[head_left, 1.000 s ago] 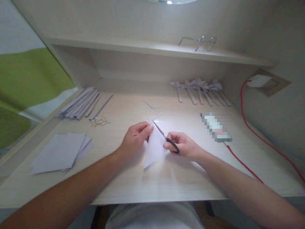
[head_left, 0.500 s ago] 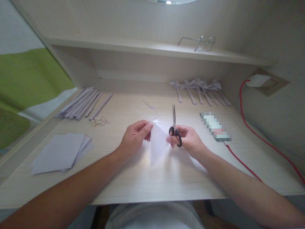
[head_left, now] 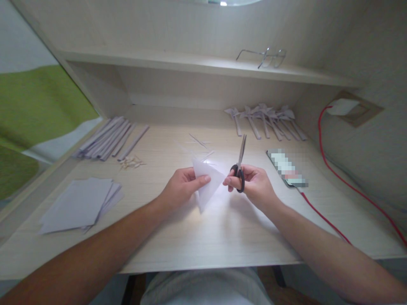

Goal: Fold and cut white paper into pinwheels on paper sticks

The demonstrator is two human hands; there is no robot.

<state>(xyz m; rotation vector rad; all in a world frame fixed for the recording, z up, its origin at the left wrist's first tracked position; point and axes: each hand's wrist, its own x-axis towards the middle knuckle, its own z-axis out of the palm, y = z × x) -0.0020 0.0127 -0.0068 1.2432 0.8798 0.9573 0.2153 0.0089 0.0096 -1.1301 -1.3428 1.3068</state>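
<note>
My left hand (head_left: pixel 182 186) pinches a folded white paper triangle (head_left: pixel 208 182) just above the middle of the desk. My right hand (head_left: pixel 254 184) grips black-handled scissors (head_left: pixel 240 165) right beside the paper, the blades closed and pointing up and away from me. The scissors do not touch the paper. Thin paper offcuts (head_left: pixel 200 144) lie on the desk just beyond my hands.
A stack of white sheets (head_left: pixel 79 205) lies at the left front. Folded paper strips (head_left: pixel 111 137) sit at the back left, small bits (head_left: pixel 132 162) beside them. Several paper shapes with stems (head_left: pixel 265 118) lie back right. A phone (head_left: pixel 288 169) with a red cable (head_left: pixel 327 220) is on the right; glasses (head_left: pixel 263 57) on the shelf.
The scissors left the paper's edge and swung upright to the right. My left hand turned the paper triangle so its point faces right.
</note>
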